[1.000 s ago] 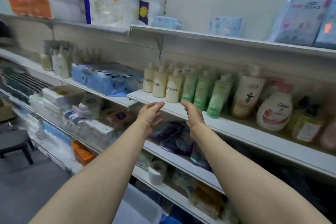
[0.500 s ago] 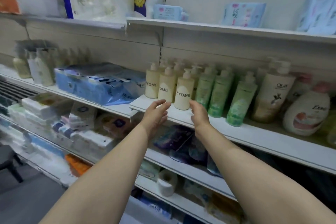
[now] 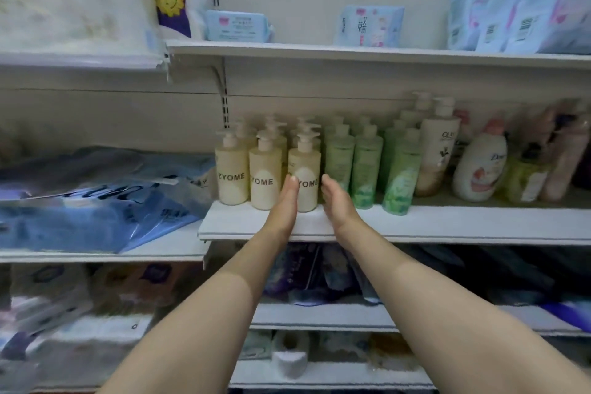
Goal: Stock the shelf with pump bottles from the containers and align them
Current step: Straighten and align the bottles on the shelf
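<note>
The left hand [image 3: 285,201] and the right hand [image 3: 335,200] are held flat and relaxed on either side of the front cream pump bottle [image 3: 304,177], fingers straight — the left fingertips seem to touch its label; contact by the right cannot be told. The bottle is stood upright near the front edge of the shelf [image 3: 447,224], at the right end of the cream front row, just beside the green bottles [image 3: 366,169]. Its long axis is vertical, its label faced outward. A one-sided push could tip it — or knock its neighbours askew.
</note>
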`<action>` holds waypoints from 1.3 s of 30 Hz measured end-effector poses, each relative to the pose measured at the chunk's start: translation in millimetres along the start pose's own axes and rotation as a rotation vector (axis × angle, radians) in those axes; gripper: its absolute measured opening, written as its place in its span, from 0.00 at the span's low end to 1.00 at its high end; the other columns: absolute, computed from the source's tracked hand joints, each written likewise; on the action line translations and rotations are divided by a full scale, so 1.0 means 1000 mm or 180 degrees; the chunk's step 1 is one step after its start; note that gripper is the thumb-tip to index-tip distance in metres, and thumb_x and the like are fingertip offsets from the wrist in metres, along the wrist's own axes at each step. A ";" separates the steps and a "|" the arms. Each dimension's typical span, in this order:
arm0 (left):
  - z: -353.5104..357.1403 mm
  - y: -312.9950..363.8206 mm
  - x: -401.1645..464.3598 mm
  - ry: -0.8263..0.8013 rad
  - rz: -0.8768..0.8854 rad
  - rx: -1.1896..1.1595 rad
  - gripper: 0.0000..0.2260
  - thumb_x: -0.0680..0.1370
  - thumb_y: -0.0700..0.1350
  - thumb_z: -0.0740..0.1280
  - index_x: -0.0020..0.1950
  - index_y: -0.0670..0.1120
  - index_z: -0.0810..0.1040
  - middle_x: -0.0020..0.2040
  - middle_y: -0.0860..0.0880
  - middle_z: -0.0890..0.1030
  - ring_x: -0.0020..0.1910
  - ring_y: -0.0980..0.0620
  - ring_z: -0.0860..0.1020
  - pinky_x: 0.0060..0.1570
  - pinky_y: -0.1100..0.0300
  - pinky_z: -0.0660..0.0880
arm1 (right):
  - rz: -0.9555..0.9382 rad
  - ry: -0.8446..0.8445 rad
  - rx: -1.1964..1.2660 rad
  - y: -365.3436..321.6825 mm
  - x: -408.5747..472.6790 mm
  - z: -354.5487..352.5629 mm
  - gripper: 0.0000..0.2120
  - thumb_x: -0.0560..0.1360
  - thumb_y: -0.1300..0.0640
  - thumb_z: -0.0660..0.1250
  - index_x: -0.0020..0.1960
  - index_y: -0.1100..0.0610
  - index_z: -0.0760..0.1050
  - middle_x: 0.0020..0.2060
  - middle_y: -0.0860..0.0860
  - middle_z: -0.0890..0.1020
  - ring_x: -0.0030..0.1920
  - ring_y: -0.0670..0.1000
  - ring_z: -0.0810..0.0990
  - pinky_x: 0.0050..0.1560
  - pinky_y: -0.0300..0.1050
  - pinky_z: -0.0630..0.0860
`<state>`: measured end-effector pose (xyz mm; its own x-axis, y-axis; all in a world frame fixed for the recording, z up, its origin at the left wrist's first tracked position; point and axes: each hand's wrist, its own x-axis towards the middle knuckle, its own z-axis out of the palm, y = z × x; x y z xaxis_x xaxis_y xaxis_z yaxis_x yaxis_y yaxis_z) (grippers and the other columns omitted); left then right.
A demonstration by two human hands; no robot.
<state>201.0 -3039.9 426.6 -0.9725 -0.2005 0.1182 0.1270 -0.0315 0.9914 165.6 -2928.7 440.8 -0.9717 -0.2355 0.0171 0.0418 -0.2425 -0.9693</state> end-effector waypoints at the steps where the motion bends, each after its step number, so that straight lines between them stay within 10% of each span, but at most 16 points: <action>1: 0.000 -0.002 0.003 -0.0036 0.0037 -0.0023 0.33 0.80 0.67 0.51 0.80 0.49 0.59 0.78 0.50 0.63 0.77 0.53 0.61 0.77 0.48 0.57 | -0.0031 0.0025 -0.0008 0.001 0.001 0.002 0.10 0.83 0.50 0.59 0.48 0.47 0.78 0.35 0.33 0.84 0.37 0.30 0.81 0.34 0.25 0.74; 16: 0.002 -0.001 0.019 0.0020 -0.0047 -0.0148 0.34 0.77 0.69 0.51 0.78 0.52 0.64 0.76 0.52 0.68 0.75 0.54 0.65 0.76 0.49 0.59 | -0.0072 0.0178 -0.0290 0.016 0.018 0.003 0.10 0.83 0.48 0.59 0.49 0.46 0.78 0.38 0.30 0.82 0.38 0.28 0.79 0.43 0.32 0.70; 27: 0.011 0.001 0.024 0.0291 0.0051 -0.0149 0.29 0.81 0.67 0.49 0.75 0.52 0.68 0.72 0.53 0.72 0.71 0.55 0.69 0.74 0.50 0.62 | -0.0193 0.0236 -0.0325 0.019 0.023 0.009 0.23 0.80 0.41 0.59 0.69 0.51 0.75 0.66 0.47 0.79 0.65 0.47 0.76 0.72 0.49 0.69; 35: 0.014 -0.004 0.029 0.0433 0.0260 -0.0096 0.37 0.72 0.74 0.50 0.73 0.54 0.71 0.69 0.55 0.75 0.69 0.56 0.71 0.73 0.50 0.65 | -0.0164 0.0060 0.0219 0.014 0.044 0.008 0.14 0.83 0.47 0.58 0.55 0.49 0.81 0.48 0.44 0.87 0.49 0.41 0.85 0.44 0.33 0.78; 39: 0.013 -0.006 0.028 0.0422 0.0253 -0.0093 0.36 0.72 0.75 0.51 0.72 0.56 0.72 0.68 0.57 0.76 0.68 0.57 0.72 0.73 0.50 0.65 | -0.0072 0.0098 0.0241 0.010 0.050 0.010 0.19 0.84 0.48 0.55 0.64 0.56 0.79 0.57 0.54 0.84 0.57 0.50 0.82 0.57 0.44 0.79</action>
<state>170.7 -3032.9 424.1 -0.9251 -0.3311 0.1858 0.2100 -0.0384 0.9770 120.0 -2952.2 434.3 -0.9793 -0.2003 0.0299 0.0362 -0.3182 -0.9473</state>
